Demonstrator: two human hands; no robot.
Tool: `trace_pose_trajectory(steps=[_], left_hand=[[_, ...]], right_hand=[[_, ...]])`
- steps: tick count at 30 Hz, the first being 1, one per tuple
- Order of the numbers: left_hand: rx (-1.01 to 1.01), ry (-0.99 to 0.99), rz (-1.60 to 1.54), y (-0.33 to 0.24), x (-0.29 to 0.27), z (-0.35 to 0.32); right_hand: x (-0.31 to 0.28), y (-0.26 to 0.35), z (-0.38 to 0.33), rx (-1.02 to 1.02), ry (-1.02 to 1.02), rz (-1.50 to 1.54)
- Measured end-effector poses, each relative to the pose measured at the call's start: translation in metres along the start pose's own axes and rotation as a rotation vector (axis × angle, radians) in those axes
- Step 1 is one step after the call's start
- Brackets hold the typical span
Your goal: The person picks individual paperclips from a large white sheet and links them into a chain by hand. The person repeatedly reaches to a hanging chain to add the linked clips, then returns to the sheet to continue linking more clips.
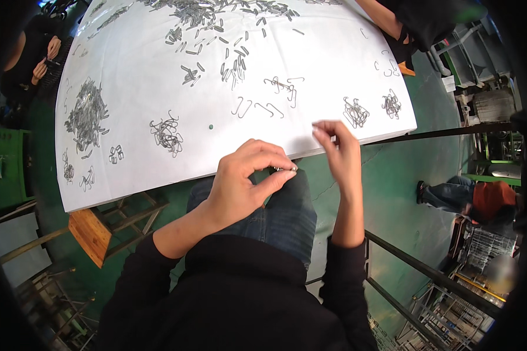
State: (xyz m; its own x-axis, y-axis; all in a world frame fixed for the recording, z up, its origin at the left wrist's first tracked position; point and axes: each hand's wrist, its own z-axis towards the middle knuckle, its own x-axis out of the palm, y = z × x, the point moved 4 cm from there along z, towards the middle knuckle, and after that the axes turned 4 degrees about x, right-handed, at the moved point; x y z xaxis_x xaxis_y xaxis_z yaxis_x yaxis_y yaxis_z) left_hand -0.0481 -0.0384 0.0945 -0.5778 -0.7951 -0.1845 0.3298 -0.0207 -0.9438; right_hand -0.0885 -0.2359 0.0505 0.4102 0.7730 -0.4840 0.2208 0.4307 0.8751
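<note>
The white table [158, 169] carries heaps of bent wire hooks [167, 134] and flat clips [234, 64]. At its near edge the left hand [243, 181] pinches a small metal clip [282, 169] between thumb and forefinger; the right hand [339, 149] hovers beside it, fingertips drawn together, seemingly empty. So slight a piece could slip off the edge onto the lap or floor.

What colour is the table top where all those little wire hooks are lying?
White; the table top shows best in the head view, strewn with grey wire hooks.
</note>
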Motion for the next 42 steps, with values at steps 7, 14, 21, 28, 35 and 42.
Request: trace_pose_trajectory(steps=[7,14,21,28,35,42], left_hand=[[0.054,-0.027,0.062,-0.003,0.008,-0.006],[0.063,-0.048,0.111,0.002,0.004,-0.008],[0.025,-0.075,0.103,0.006,-0.002,-0.013],[0.032,-0.093,0.139,0.004,-0.004,-0.018],[0.091,-0.144,0.137,0.001,-0.003,-0.016],[0.08,-0.109,0.121,0.016,-0.011,-0.013]], right_hand=[[0.051,-0.023,0.15,-0.154,0.233,-0.689],[0.05,-0.01,0.134,-0.146,0.239,-0.692],[0.02,0.026,0.009,0.138,0.172,0.447],[0.023,0.057,-0.069,0.129,0.138,0.82],[0.031,0.055,-0.074,0.11,0.019,0.777],[0.032,0.059,-0.076,-0.113,-0.148,0.646]])
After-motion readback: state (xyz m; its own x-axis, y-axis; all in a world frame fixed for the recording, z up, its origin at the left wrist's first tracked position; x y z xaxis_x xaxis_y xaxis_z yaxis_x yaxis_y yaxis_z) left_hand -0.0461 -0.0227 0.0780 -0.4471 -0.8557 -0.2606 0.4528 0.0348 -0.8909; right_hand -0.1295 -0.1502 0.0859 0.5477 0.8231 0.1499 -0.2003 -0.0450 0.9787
